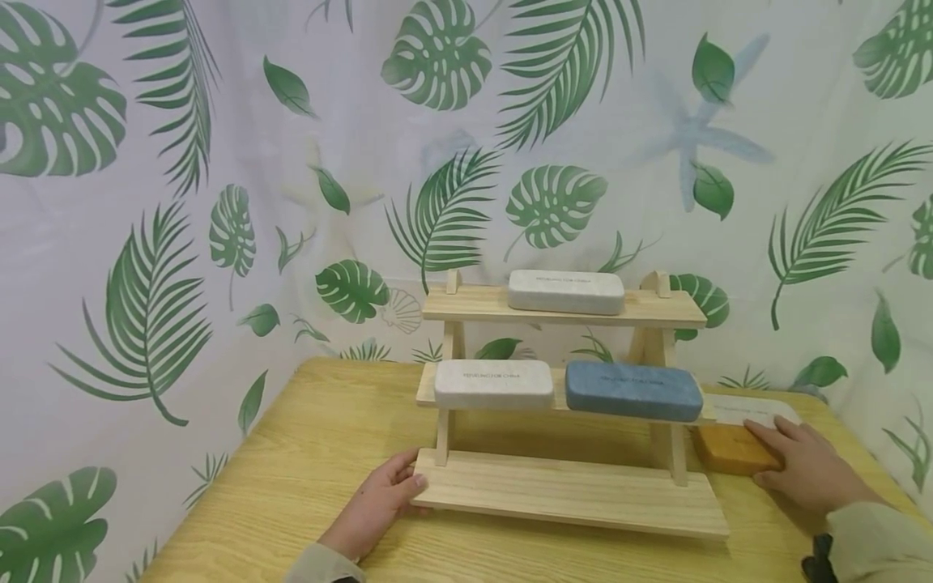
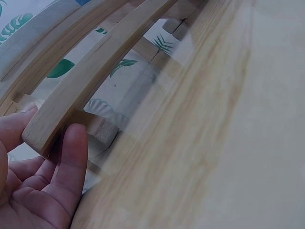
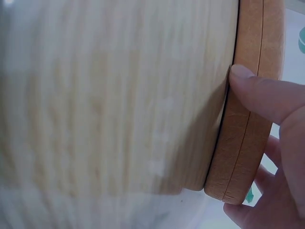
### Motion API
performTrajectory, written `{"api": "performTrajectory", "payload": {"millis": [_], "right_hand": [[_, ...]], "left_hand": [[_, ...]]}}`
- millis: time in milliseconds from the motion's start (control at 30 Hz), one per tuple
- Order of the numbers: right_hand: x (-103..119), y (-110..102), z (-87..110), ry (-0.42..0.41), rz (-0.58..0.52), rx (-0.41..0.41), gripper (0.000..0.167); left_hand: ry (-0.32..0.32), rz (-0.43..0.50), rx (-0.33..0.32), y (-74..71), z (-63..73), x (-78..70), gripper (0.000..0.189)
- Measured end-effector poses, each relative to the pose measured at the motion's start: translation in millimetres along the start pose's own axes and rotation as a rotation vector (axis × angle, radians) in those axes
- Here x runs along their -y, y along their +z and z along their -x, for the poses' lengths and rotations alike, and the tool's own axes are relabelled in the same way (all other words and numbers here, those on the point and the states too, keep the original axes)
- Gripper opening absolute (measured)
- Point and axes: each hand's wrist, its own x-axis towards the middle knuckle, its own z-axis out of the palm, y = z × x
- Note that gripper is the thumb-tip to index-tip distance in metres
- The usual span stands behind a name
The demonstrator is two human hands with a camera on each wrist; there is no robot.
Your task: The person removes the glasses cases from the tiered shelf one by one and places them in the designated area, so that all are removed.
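A three-tier wooden display rack (image 1: 568,490) stands on the table. My left hand (image 1: 382,502) grips the left end of its bottom board; the left wrist view shows thumb and fingers on opposite faces of the board (image 2: 81,86). To the rack's right, my right hand (image 1: 812,465) holds an orange glasses case (image 1: 732,452) lying on the table. In the right wrist view the thumb presses the front side of this case, and the other fingers reach around behind it, partly hidden. Just behind it lies a white glasses case (image 1: 751,407), partly covered by the fingers.
On the top tier sits a pale grey glasses case (image 1: 565,293). The middle tier bears a white glasses case (image 1: 494,384) at left and a blue glasses case (image 1: 632,391) at right. A leaf-patterned curtain (image 1: 350,162) hangs behind the wood-grain table (image 1: 291,453).
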Motion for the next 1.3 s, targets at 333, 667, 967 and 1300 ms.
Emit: {"api": "performTrajectory", "payload": {"millis": [333, 667, 967, 1300], "right_hand": [[-4, 4, 5.2, 0.092, -0.033, 0.019, 0.106], [14, -10, 11.8, 0.010, 0.010, -0.041, 0.098], [33, -24, 16.9, -0.025, 0.017, -0.092, 0.095], [53, -35, 16.8, -0.070, -0.058, -0.142, 0.098]], "left_hand": [[-0.008, 0.012, -0.005, 1.4, 0.7, -1.0, 0.072], [-0.018, 0.003, -0.013, 1.5, 1.6, -1.9, 0.072], [-0.019, -0.006, -0.015, 0.5, 1.0, -1.9, 0.073], [-0.017, -0.007, -0.011, 1.2, 0.5, -2.9, 0.073]]}}
